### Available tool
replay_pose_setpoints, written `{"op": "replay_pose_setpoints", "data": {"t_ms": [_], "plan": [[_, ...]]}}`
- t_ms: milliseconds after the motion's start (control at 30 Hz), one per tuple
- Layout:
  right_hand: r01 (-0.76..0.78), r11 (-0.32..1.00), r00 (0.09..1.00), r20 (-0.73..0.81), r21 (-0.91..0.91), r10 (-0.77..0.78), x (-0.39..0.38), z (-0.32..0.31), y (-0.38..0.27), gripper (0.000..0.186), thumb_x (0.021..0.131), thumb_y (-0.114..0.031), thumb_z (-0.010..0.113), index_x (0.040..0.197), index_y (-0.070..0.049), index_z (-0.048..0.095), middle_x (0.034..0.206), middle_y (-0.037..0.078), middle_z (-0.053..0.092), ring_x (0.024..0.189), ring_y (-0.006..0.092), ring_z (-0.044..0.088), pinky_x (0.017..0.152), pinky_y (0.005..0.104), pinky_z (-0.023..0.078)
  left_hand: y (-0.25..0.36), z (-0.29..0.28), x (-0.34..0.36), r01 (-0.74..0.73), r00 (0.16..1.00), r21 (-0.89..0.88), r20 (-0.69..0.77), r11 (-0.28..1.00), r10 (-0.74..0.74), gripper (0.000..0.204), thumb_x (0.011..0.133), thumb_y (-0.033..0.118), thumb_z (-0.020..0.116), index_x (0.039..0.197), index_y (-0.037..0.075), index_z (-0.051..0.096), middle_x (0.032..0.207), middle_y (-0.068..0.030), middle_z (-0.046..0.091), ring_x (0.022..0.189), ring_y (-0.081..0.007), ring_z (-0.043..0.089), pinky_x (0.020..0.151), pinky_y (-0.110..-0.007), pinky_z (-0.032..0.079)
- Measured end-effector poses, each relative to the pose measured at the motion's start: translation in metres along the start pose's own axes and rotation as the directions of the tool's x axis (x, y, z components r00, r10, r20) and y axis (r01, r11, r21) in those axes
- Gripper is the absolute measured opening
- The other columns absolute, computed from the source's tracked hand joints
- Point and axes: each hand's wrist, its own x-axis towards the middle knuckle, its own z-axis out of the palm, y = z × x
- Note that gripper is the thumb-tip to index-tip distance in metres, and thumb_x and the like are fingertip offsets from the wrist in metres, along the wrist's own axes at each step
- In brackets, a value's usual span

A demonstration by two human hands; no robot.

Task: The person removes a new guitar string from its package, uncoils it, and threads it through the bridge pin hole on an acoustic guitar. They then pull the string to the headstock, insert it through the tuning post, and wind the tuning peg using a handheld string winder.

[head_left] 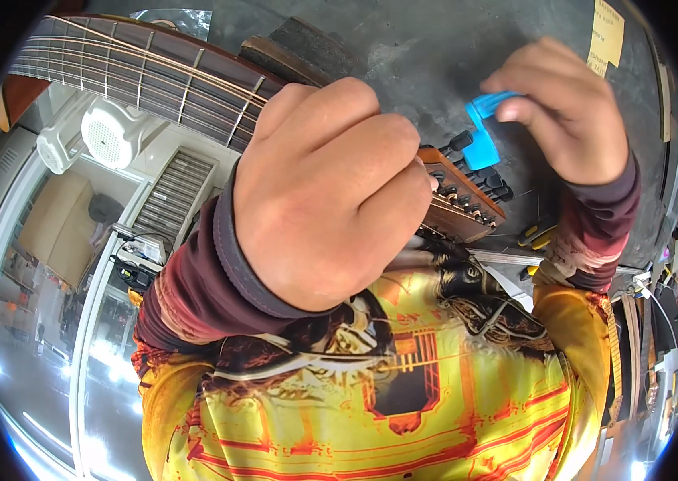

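A guitar neck with metal frets and several strings runs from the upper left toward the middle. Its brown headstock has black tuning pegs along the edge. My left hand is closed over the end of the neck beside the headstock. Its fingertips are mostly hidden, so what they hold cannot be made out. Between thumb and fingers, my right hand pinches the handle of a blue string winder. The winder's wide end sits at the tuning pegs on the headstock's far side.
Under the guitar lies a dark grey worktop. A dark block rests behind the neck. Yellow paper notes are at the upper right, and a yellow-and-black tool lies right of the headstock. White stools stand at the left.
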Motion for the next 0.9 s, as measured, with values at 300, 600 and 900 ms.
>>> {"op": "replay_pose_setpoints", "data": {"t_ms": [300,600,900], "plan": [[-0.014,0.999,0.969,0.248,-0.029,0.021,-0.008,-0.011,0.001,0.014,0.079,-0.014,0.072,0.086,-0.002,0.07,0.079,0.011,0.063,0.071,0.0324,0.056,0.066,0.0409,0.043,0.003,0.001,0.0,-0.036,0.999,0.005,-0.033,0.999,0.036,0.029,0.054,0.005,0.084,0.078,-0.001,0.067,0.074,-0.0047,0.056,0.067,-0.0224,0.053,0.058,-0.032,0.039],[0.062,0.99,0.973,0.23,-0.128,-0.031,-0.004,-0.011,0.003,0.017,0.084,-0.015,0.069,0.089,0.002,0.068,0.084,0.013,0.064,0.07,0.0291,0.053,0.068,0.0393,0.042,0.0,0.002,0.001,-0.057,0.997,0.026,-0.047,0.998,0.058,0.029,0.056,0.006,0.084,0.079,0.0,0.068,0.074,-0.0041,0.055,0.067,-0.0225,0.053,0.059,-0.032,0.04],[0.013,0.994,0.998,0.059,-0.113,-0.006,0.003,0.002,0.004,0.016,0.08,-0.013,0.072,0.091,-0.001,0.07,0.081,0.011,0.063,0.07,0.0277,0.056,0.066,0.037,0.042,0.0,-0.001,0.005,0.002,1.0,0.025,-0.017,1.0,-0.001,0.029,0.056,0.006,0.084,0.08,0.001,0.068,0.074,-0.0037,0.055,0.067,-0.0228,0.053,0.059,-0.033,0.04]]}}
